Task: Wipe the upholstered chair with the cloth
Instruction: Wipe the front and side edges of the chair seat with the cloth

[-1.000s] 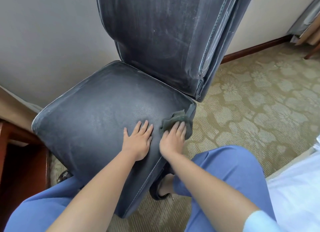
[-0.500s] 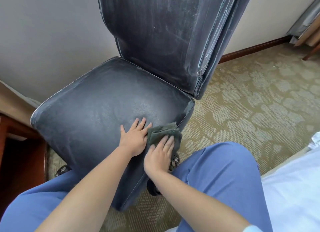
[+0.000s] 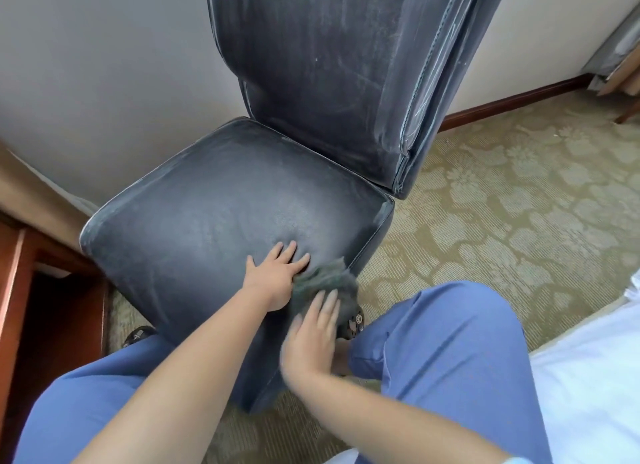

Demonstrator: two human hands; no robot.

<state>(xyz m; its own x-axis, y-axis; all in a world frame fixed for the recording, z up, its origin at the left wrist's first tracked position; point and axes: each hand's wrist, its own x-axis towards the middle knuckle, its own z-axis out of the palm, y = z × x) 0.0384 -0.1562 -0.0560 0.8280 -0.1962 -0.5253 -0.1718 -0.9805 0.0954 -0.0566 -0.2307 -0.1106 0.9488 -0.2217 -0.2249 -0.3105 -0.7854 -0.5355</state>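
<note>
Flatly, left hand spread on chair seat, right hand straight-fingered pressing cloth at edge.

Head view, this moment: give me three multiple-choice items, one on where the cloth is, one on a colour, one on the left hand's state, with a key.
1. Where is the cloth?
A. On the backrest
B. At the seat's near right corner, under the right hand
C. On the carpet

2. What colour are the person's trousers?
A. Blue
B. Black
C. Beige

3. How is the left hand?
A. Gripping the cloth
B. Raised in the air
C. Lying flat on the seat with fingers spread

Key: B, the right hand presses the cloth against the corner of the chair; A, both legs are in blue fabric; C, its palm rests on the cushion, holding nothing.
</note>
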